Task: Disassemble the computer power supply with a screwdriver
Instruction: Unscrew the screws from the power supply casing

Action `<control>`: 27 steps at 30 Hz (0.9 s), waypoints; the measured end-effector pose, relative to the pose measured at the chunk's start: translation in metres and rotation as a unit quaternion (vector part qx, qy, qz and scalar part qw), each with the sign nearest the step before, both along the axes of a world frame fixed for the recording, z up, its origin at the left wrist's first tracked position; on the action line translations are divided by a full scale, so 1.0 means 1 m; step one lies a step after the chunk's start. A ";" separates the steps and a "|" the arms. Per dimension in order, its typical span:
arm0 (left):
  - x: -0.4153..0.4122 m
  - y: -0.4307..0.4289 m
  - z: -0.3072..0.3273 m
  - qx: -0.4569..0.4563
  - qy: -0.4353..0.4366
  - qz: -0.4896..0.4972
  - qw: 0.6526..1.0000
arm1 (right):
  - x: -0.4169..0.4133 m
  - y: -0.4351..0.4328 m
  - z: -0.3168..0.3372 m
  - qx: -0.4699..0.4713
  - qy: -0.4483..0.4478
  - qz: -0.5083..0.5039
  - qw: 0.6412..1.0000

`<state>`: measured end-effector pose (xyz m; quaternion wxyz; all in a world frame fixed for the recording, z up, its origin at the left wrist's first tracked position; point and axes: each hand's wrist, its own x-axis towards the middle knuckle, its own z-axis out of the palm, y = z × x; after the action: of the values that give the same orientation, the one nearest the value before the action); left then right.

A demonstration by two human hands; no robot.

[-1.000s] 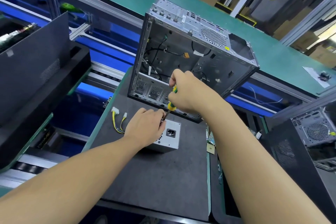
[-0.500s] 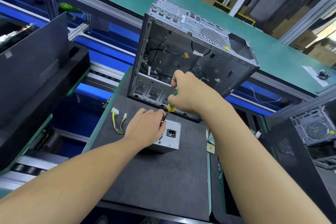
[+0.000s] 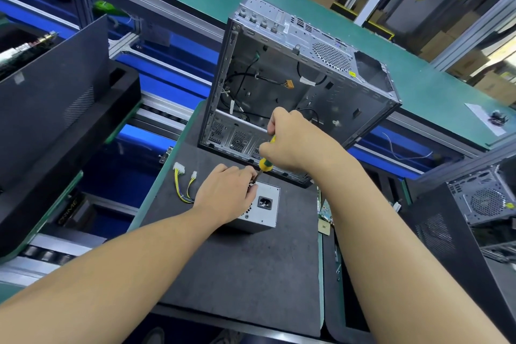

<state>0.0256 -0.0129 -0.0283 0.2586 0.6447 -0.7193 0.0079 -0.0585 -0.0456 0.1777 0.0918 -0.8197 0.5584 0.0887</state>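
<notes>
Our left fingers (image 3: 249,176) clamp the power supply (image 3: 266,213) steady beside the tip; just above, our right fingers (image 3: 275,127) wrap the screwdriver (image 3: 264,164).

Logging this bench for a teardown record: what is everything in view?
power supply: 1, grey, on the mat
screwdriver: 1, yellow-green handle, tip at the power supply's corner
computer case: 1, silver, open, behind the power supply
cable plugs: 2, white, yellow-black wires, left of the power supply
mat: 1, dark grey, under the power supply
second case: 1, silver, far right
left grip: 1, bare, pinching the screwdriver shaft
right grip: 1, bare, holding the screwdriver handle
</notes>
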 end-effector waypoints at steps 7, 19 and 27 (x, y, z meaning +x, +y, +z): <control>0.002 0.000 -0.001 0.012 0.010 -0.015 1.000 | -0.004 -0.006 -0.003 -0.037 -0.013 -0.004 0.999; 0.000 -0.002 -0.001 0.007 -0.012 -0.007 1.000 | -0.010 0.003 -0.006 -0.019 -0.072 0.011 0.997; 0.000 -0.004 -0.005 0.017 -0.032 -0.008 0.999 | -0.022 0.003 -0.004 -0.059 -0.166 -0.006 0.984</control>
<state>0.0258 -0.0166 -0.0338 0.2243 0.6428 -0.7324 0.0140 -0.0803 -0.0428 0.1739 0.1350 -0.8236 0.5447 -0.0820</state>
